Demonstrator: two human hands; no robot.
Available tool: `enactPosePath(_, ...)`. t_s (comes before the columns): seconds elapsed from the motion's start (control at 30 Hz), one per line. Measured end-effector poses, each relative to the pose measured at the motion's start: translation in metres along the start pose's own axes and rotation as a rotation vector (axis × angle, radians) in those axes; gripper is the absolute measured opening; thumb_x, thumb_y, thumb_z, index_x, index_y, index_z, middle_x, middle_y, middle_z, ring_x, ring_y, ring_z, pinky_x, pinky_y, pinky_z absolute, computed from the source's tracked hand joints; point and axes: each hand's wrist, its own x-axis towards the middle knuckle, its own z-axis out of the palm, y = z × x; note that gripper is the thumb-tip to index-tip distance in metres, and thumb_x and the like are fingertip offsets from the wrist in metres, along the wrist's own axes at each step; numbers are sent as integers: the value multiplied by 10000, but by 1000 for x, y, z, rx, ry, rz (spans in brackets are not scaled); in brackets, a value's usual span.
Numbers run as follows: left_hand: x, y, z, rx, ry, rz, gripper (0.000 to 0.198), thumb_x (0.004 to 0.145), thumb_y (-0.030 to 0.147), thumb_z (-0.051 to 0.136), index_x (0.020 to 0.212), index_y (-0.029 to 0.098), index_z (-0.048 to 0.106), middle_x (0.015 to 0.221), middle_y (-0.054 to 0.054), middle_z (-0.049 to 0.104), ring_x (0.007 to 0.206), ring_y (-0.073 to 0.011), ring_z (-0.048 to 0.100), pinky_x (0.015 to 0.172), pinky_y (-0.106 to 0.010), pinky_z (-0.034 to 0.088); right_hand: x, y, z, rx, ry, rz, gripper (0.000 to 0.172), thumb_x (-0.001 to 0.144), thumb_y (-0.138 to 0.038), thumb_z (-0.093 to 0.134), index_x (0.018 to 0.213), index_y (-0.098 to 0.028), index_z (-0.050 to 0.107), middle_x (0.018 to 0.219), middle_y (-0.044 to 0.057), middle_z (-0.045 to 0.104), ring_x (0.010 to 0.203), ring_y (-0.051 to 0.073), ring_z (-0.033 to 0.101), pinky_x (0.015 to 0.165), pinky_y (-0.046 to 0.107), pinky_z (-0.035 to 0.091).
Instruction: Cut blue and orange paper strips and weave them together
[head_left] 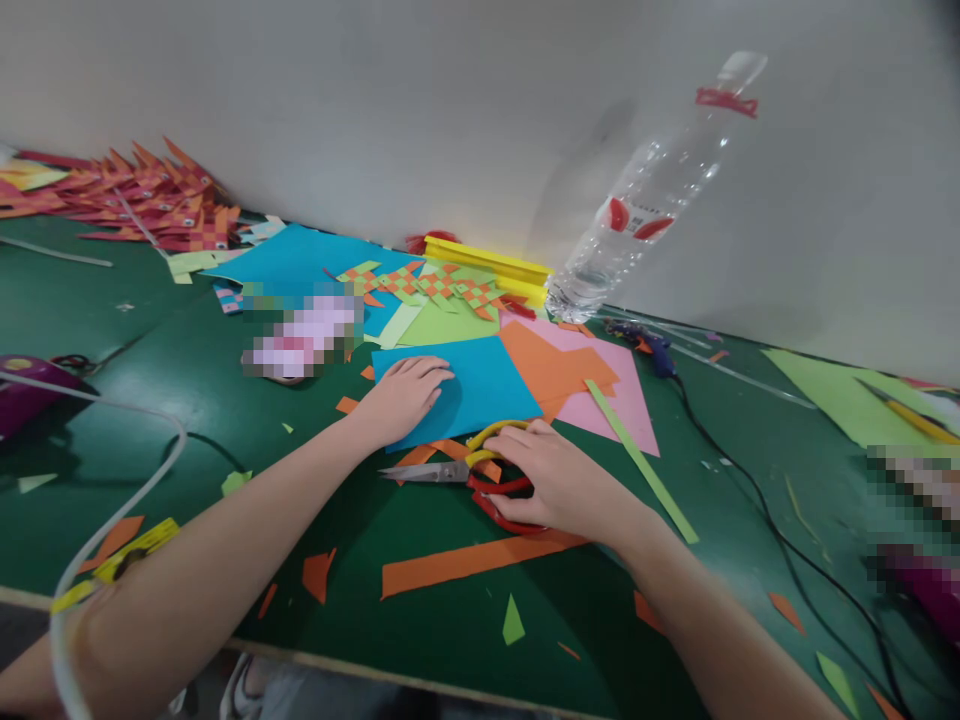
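Left hand point(411, 390) is palm-down on the left part of the blue paper sheet point(487, 380), fingers close together, slightly curled, tips on the paper. Right hand point(551, 470) has the scissors point(459, 472), just below that sheet: fingers on the yellow upper loop, thumb down at the red lower one, so the grip is closed around the handles. Blades point left and look shut or nearly so; hard to be sure at this angle.

Orange scraps point(412, 462) sit between blades and sheet. Orange paper strip point(465, 567) lies below the scissors, its right end near the right wrist. Orange paper point(551, 365) adjoins the blue sheet on the right, on top of a pink sheet point(637, 400). Light-green strip point(641, 460) slants across the pink one and down onto the green tabletop point(337, 525).

Behind: row of woven green-and-orange paper fish point(427, 285), yellow plastic channel point(487, 265) by the wall, clear plastic bottle point(637, 210) beside its right end. Blue glue gun point(652, 350) lies right of the bottle base, black cord point(739, 475) trailing right. Pixelated phone point(304, 340) left of the blue sheet. Pile of red-and-orange woven fish point(165, 205) far left.
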Motion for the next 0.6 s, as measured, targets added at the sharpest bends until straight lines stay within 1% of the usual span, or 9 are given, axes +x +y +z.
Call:
enactPosePath(0.13, 0, -2, 1, -37, 28, 28, 359, 977, 186, 298, 1248, 142, 529, 1357, -104, 515, 1265, -230, 446, 1076, -416, 344, -4, 0, -2, 62, -10, 4, 264, 759, -286, 629, 1011, -208, 618, 993, 49, 679, 842, 212, 574, 785, 358, 426)
enactPosePath(0.2, 0, -4, 0, -80, 74, 32, 368, 972, 169, 278, 1229, 127, 536, 1341, -119, 521, 1266, -225, 445, 1072, -403, 359, -11, 6, -5, 123, -14, 5, 304, 746, -284, 636, 1045, -229, 620, 1057, 46, 675, 887, 211, 581, 802, 356, 445)
enactPosePath(0.27, 0, -6, -3, -120, 128, 8, 374, 965, 159, 263, 1217, 139, 539, 1326, -118, 533, 1260, -221, 454, 1055, -403, 384, -20, 18, -8, 187, 13, 26, 367, 724, -276, 647, 1089, -245, 611, 1133, 47, 661, 955, 218, 591, 836, 363, 464)
enactPosePath(0.33, -1, -7, -7, -133, 164, -28, 370, 959, 162, 268, 1217, 153, 534, 1308, -115, 548, 1243, -225, 474, 1036, -414, 405, -28, 33, -11, 231, 101, 95, 410, 727, -287, 645, 1130, -240, 588, 1167, 69, 649, 990, 229, 611, 832, 366, 487)
enactPosePath(0.43, -3, -5, -13, -93, 166, -47, 355, 958, 191, 302, 1225, 133, 528, 1289, -130, 560, 1225, -242, 490, 1029, -420, 411, -35, 58, -13, 259, 345, 252, 390, 750, -348, 618, 1114, -213, 579, 1165, 107, 654, 991, 261, 638, 808, 389, 510)
enactPosePath(0.5, -5, -1, -15, -40, 128, -25, 352, 960, 217, 331, 1242, 122, 520, 1300, -139, 552, 1231, -256, 482, 1034, -428, 399, -35, 73, -12, 231, 535, 431, 424, 757, -399, 598, 1128, -195, 572, 1133, 133, 666, 967, 291, 650, 784, 414, 510)
enactPosePath(0.53, -6, 1, -15, -14, 100, -5, 356, 963, 236, 346, 1260, 126, 508, 1320, -139, 539, 1241, -262, 474, 1038, -436, 390, -34, 79, -10, 193, 605, 539, 447, 760, -424, 592, 1136, -185, 571, 1109, 144, 672, 958, 305, 652, 782, 430, 503)
enactPosePath(0.57, -8, 3, -15, 11, 70, 21, 364, 966, 261, 360, 1280, 135, 494, 1345, -136, 521, 1253, -266, 464, 1046, -444, 376, -33, 85, -8, 138, 650, 649, 461, 754, -446, 595, 1128, -177, 573, 1096, 153, 674, 953, 318, 649, 791, 451, 491)
enactPosePath(0.6, -9, 5, -15, 31, 42, 50, 375, 970, 290, 371, 1299, 147, 479, 1370, -132, 503, 1269, -269, 450, 1059, -454, 356, -32, 90, -5, 69, 665, 727, 464, 755, -458, 591, 1121, -172, 572, 1111, 160, 667, 969, 331, 640, 817, 478, 469)
